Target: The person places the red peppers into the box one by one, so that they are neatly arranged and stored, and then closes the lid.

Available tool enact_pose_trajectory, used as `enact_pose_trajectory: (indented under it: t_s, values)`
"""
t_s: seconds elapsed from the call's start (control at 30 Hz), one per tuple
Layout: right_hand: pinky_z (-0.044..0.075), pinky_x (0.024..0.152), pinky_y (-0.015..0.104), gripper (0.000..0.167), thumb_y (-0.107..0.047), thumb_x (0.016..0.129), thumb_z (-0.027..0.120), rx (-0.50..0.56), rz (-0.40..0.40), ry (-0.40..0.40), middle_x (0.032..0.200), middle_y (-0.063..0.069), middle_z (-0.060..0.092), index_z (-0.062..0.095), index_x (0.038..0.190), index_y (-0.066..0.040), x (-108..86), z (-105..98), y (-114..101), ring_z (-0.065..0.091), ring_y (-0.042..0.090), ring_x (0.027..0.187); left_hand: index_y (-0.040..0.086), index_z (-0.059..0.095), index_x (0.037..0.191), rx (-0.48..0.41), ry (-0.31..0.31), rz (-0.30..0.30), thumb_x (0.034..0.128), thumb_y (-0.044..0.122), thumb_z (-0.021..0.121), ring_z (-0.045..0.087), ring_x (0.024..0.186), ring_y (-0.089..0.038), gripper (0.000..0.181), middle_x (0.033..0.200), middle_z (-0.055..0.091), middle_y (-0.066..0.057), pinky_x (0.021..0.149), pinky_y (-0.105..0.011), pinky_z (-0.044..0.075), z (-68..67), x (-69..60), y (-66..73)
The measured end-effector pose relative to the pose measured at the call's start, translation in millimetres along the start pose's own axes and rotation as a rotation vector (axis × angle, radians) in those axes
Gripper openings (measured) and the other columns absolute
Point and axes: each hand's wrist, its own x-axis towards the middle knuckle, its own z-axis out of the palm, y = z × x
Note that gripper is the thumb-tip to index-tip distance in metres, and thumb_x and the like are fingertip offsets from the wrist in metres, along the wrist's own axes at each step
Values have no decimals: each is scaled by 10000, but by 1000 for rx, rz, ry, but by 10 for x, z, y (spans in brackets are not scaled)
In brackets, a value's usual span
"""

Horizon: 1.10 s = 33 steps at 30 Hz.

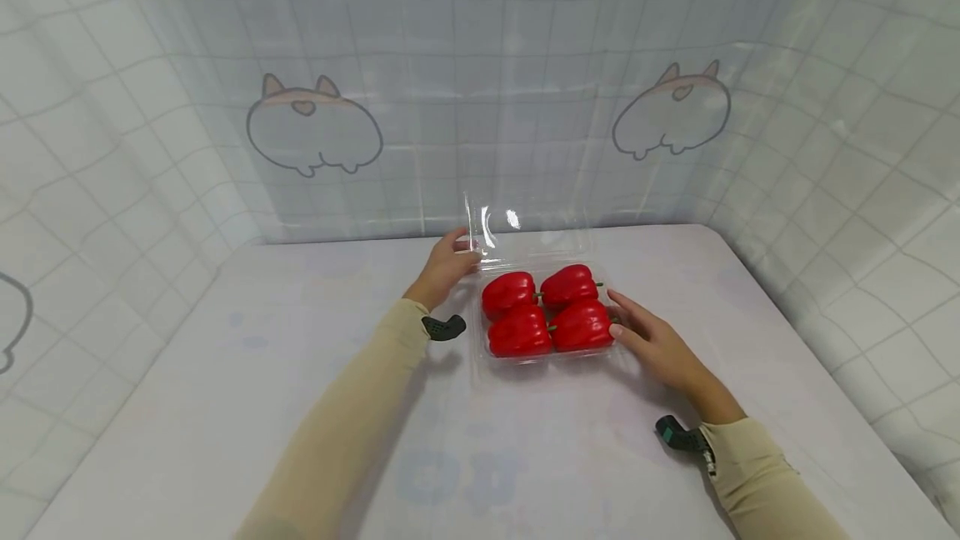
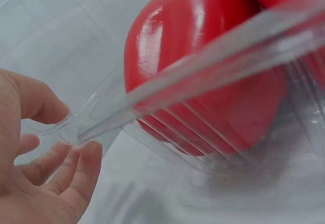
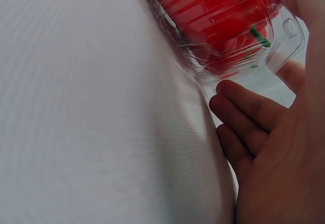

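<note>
A clear plastic clamshell box (image 1: 517, 359) lies on the table with its lid (image 1: 528, 227) raised at the back. Several red bell peppers (image 1: 520, 332) with green stems sit in it in two rows. At the back left corner, my left hand (image 1: 444, 267) pinches the plastic edge by the hinge between thumb and fingers (image 2: 87, 158). My right hand (image 1: 660, 348) is at the box's right side, its thumb and forefinger spread along the rim. In the right wrist view, the other fingers (image 3: 249, 109) are loosely bent beside the box wall and grip nothing.
The white table (image 1: 285, 390) carries faint printed patterns. A white grid-patterned curtain (image 1: 487, 107) with cartoon animal drawings hangs behind it and along both sides. A dark wrist camera (image 1: 444, 327) is worn at the left cuff, and another dark camera (image 1: 681, 433) at the right.
</note>
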Motion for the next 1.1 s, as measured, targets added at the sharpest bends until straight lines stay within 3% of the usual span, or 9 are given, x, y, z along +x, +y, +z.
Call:
enact_pose_trajectory:
  t_s: [0.2,0.43,0.57,0.83,1.1]
  values:
    - [428,1032,553,641,-343,1019,573,-3,-11,0,1505,182,462,306,1589,-224,-2,-2,4,430,387,1383,113,290,1577,60,-37,85,941,3,577,585,1161,-354,706,1442,504,-178,959,-417,527,-33,1,70]
    - [408,1044,555,631,-313,1021,574,25,-22,-4,1502,190,461,312,1587,-217,1,-19,-4,425,390,1387,211,355,1560,135,-11,111,970,147,643,559,1208,-249,659,1384,540,-98,1030,-396,476,-30,-13,234]
    - [419,1036,558,639,-337,1021,570,16,-10,-10,1508,189,455,301,1591,-229,5,-23,5,423,394,1387,188,435,1514,113,-14,143,981,209,649,540,1231,-252,575,1373,548,-110,1057,-406,449,-42,-47,328]
    - [411,1041,573,631,-365,1027,556,-8,3,-10,1497,192,468,302,1590,-234,7,-46,1,428,396,1382,144,526,1431,44,12,342,988,178,641,541,1234,-211,459,1342,591,-73,1047,-374,461,-44,-238,481]
    - [410,1044,572,631,-322,1028,562,13,-7,-14,1496,207,463,298,1592,-221,-8,-26,-36,427,406,1380,229,472,1486,115,0,489,987,263,640,506,1288,-180,528,1418,562,-16,1086,-413,421,0,-495,528]
